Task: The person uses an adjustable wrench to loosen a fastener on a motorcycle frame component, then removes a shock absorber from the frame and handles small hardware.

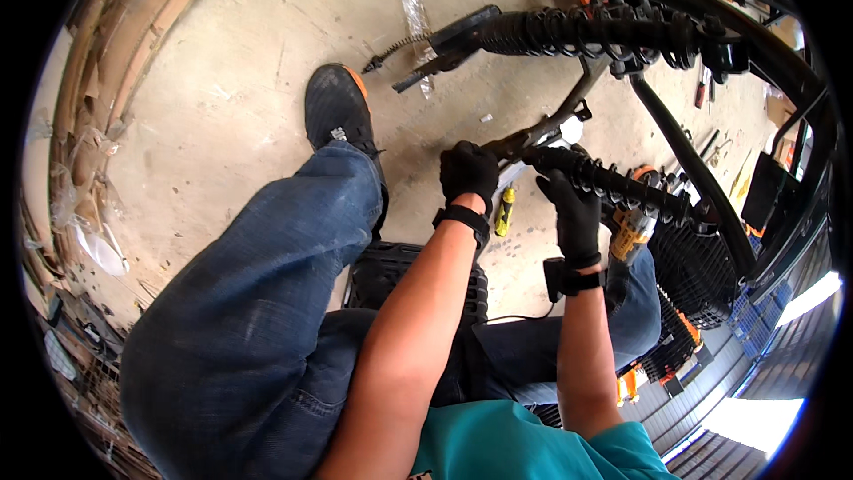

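Black metal, the bar (533,135) between the upper spring (577,33) and lower spring (613,181) looks stiff and probably heavy, best taken near its end, where the left hand (468,171) clenches it, while the right hand (576,218) meets the lower spring, its grip unclear.

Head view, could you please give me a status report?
Left hand closed on dark bar; right hand at nearer shock absorber; yellow tool on floor below.

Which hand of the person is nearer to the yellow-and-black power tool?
Right. The right black-gloved hand is just left of the power tool in the picture; the left black-gloved hand is farther left, at the end of a black metal tube.
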A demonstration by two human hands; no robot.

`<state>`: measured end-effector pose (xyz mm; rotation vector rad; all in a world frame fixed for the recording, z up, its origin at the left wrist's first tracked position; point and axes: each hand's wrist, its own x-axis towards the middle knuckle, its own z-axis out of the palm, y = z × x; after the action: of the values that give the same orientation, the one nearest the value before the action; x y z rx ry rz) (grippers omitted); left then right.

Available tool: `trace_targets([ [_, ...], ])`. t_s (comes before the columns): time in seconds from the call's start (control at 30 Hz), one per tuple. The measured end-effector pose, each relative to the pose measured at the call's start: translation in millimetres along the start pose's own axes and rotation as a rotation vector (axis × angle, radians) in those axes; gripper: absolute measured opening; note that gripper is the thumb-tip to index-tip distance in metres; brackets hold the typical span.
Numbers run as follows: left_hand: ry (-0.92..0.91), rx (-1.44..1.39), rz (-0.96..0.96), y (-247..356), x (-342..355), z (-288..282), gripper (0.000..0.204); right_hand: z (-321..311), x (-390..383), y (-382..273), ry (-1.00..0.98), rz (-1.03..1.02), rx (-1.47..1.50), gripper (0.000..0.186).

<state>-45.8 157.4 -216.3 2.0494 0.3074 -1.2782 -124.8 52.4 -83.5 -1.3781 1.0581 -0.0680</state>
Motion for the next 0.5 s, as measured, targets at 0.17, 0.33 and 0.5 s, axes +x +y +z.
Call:
trace_targets([
  [0.17, -0.15, 0.166, -0.153, 4.3, 2.2, -24.5, 0.042, 17.4, 3.8, -0.9, 0.142, 0.021, 0.106, 0.028],
  [0.33, -0.202, 0.066, -0.192, -7.5, 8.3, -19.8, 0.051, 6.8, 4.9, 10.2, 0.078, 0.034, 0.117, 0.034],
  [0.5, -0.39, -0.347, -0.432, -22.3, -6.5, -9.2, 0.062, 5.4, 2.6, 10.0, 0.1, 0.09, 0.142, 0.034],
])
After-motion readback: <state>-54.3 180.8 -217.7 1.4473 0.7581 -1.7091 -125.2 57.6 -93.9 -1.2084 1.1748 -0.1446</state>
